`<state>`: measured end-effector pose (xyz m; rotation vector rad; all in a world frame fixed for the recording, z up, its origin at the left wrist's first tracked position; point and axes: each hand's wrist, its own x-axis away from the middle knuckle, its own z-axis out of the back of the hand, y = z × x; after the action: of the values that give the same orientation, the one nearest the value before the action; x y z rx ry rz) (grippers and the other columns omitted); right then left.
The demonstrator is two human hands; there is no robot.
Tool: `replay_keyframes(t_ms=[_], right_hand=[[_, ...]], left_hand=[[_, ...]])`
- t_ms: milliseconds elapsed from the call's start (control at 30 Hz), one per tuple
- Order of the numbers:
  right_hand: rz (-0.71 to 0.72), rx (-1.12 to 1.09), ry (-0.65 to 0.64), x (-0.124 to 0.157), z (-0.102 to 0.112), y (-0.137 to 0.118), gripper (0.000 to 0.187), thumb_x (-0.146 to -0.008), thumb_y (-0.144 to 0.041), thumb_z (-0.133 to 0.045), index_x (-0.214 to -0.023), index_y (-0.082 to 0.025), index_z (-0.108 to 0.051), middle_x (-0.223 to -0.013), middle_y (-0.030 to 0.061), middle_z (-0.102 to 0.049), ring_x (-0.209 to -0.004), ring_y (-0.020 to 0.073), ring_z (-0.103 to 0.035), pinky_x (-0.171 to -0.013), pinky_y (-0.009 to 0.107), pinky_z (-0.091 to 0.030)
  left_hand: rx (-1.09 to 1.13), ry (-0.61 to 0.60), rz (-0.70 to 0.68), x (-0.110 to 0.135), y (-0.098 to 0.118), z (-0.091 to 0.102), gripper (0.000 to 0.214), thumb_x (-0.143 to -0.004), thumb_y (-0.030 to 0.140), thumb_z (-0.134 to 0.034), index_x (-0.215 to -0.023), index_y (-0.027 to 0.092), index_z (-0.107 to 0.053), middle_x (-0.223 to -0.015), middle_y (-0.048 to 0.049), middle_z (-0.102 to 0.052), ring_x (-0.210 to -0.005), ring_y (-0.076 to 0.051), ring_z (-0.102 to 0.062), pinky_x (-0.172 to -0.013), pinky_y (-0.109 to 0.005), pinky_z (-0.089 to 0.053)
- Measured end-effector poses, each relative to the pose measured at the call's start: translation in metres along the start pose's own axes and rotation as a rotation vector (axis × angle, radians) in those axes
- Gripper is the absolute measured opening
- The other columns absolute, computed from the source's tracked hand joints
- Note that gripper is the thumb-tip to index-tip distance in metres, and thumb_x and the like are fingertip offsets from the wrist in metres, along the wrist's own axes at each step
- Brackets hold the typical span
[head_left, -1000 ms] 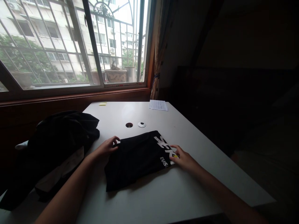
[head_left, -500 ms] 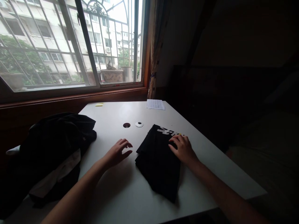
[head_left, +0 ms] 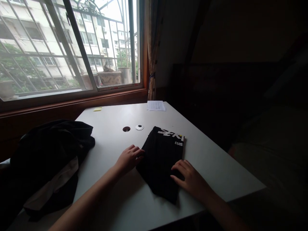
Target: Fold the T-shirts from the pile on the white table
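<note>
A folded black T-shirt (head_left: 160, 160) with white and yellow lettering along its far right part lies on the white table (head_left: 209, 179). My left hand (head_left: 130, 158) is at the shirt's left edge, its curved fingers and thumb slightly apart, touching the cloth. Whether any fabric is between the fingertips is hard to make out. Over the near right edge rests my right hand (head_left: 189, 176), with a gap between thumb and fingers and the fingertips on the shirt.
A heap of dark clothing (head_left: 53, 150) with a pale patch covers the table's left side. Beyond the shirt are a round cable hole (head_left: 126, 129), its white cover (head_left: 139, 127), yellow sticky notes (head_left: 97, 109) and papers (head_left: 156, 106). A barred window (head_left: 72, 48) stands behind.
My left hand has come right onto the shirt's left edge. My right hand has drawn back toward me from the lettering, uncovering more of it. The view has shifted slightly right.
</note>
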<state>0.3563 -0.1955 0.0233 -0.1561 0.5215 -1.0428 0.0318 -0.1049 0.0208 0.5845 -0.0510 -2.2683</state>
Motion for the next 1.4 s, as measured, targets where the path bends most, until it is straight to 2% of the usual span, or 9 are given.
replay_keyframes(t_ms=[133, 267, 500, 600, 733, 800, 933, 1200, 1400], right_hand=[[0.021, -0.006, 0.015, 0.003, 0.004, -0.001, 0.02, -0.088, -0.01, -0.066, -0.101, -0.024, -0.064, -0.1, 0.0036, -0.065, -0.096, 0.0223, -0.063, -0.084, 0.038, -0.056], [0.039, 0.011, 0.059, 0.004, 0.004, -0.003, 0.019, -0.09, -0.006, -0.058, -0.096, -0.023, -0.061, -0.095, 0.0041, -0.064, -0.091, 0.0217, -0.063, -0.081, 0.037, -0.055], [0.002, 0.052, 0.113, 0.01, 0.003, -0.008, 0.018, -0.088, -0.005, -0.057, -0.091, -0.023, -0.058, -0.091, 0.004, -0.062, -0.086, 0.0213, -0.061, -0.076, 0.036, -0.053], [0.0, 0.082, 0.077, 0.012, 0.004, -0.01, 0.019, -0.086, -0.004, -0.057, -0.089, -0.023, -0.057, -0.09, 0.0035, -0.061, -0.085, 0.0214, -0.06, -0.075, 0.036, -0.051], [0.036, 0.113, 0.032, 0.012, 0.004, -0.009, 0.022, -0.081, -0.003, -0.058, -0.089, -0.024, -0.056, -0.09, 0.0032, -0.061, -0.085, 0.0222, -0.06, -0.075, 0.037, -0.051], [0.06, 0.114, 0.025, 0.012, 0.005, -0.008, 0.023, -0.08, -0.002, -0.057, -0.089, -0.024, -0.056, -0.09, 0.0034, -0.062, -0.085, 0.0224, -0.06, -0.075, 0.037, -0.051], [0.07, 0.107, 0.032, 0.011, 0.008, -0.008, 0.023, -0.081, -0.003, -0.056, -0.09, -0.024, -0.056, -0.093, 0.0042, -0.062, -0.087, 0.0229, -0.059, -0.077, 0.038, -0.051], [0.064, 0.054, -0.054, 0.012, 0.014, -0.012, 0.025, -0.08, 0.0, -0.057, -0.089, -0.023, -0.053, -0.099, 0.004, -0.062, -0.09, 0.0214, -0.059, -0.08, 0.036, -0.051], [0.054, 0.061, -0.072, 0.008, 0.017, -0.014, 0.015, -0.086, -0.009, -0.06, -0.089, -0.023, -0.058, -0.096, 0.0039, -0.063, -0.088, 0.0211, -0.06, -0.08, 0.037, -0.051]], left_hand=[[-0.01, 0.011, 0.019, -0.004, 0.004, -0.002, 0.015, -0.095, 0.021, -0.063, -0.108, 0.026, -0.07, -0.099, -0.0033, -0.072, -0.091, -0.022, -0.061, -0.075, -0.034, -0.052], [0.053, 0.098, 0.089, -0.001, 0.007, -0.002, 0.015, -0.094, 0.013, -0.058, -0.095, 0.024, -0.068, -0.093, -0.003, -0.07, -0.087, -0.02, -0.06, -0.073, -0.031, -0.05], [0.212, 0.196, 0.241, 0.006, -0.002, -0.002, 0.01, -0.088, 0.013, -0.058, -0.086, 0.022, -0.062, -0.086, -0.0019, -0.063, -0.076, -0.016, -0.058, -0.068, -0.029, -0.049], [0.278, 0.186, 0.292, 0.008, -0.004, 0.001, 0.008, -0.086, 0.015, -0.059, -0.082, 0.022, -0.058, -0.085, -0.0006, -0.061, -0.071, -0.015, -0.057, -0.063, -0.027, -0.047], [0.332, 0.108, 0.342, 0.008, -0.001, 0.007, 0.007, -0.083, 0.018, -0.059, -0.078, 0.022, -0.055, -0.083, 0.0006, -0.059, -0.067, -0.014, -0.056, -0.059, -0.025, -0.045], [0.314, 0.08, 0.341, 0.007, 0.001, 0.009, 0.008, -0.082, 0.019, -0.06, -0.078, 0.022, -0.055, -0.082, 0.0009, -0.059, -0.065, -0.013, -0.055, -0.057, -0.024, -0.044], [0.249, 0.108, 0.311, 0.007, 0.003, 0.007, 0.01, -0.082, 0.016, -0.059, -0.077, 0.022, -0.053, -0.084, 0.0007, -0.058, -0.063, -0.012, -0.054, -0.056, -0.024, -0.043], [0.105, 0.077, 0.261, 0.005, 0.002, 0.0, 0.023, -0.078, 0.005, -0.054, -0.09, 0.022, -0.062, -0.107, -0.0058, -0.063, -0.072, -0.014, -0.06, -0.063, -0.027, -0.049], [0.184, 0.113, 0.235, 0.005, 0.002, 0.002, 0.02, -0.08, 0.007, -0.054, -0.092, 0.021, -0.061, -0.104, -0.0056, -0.063, -0.066, -0.012, -0.059, -0.06, -0.026, -0.05]])
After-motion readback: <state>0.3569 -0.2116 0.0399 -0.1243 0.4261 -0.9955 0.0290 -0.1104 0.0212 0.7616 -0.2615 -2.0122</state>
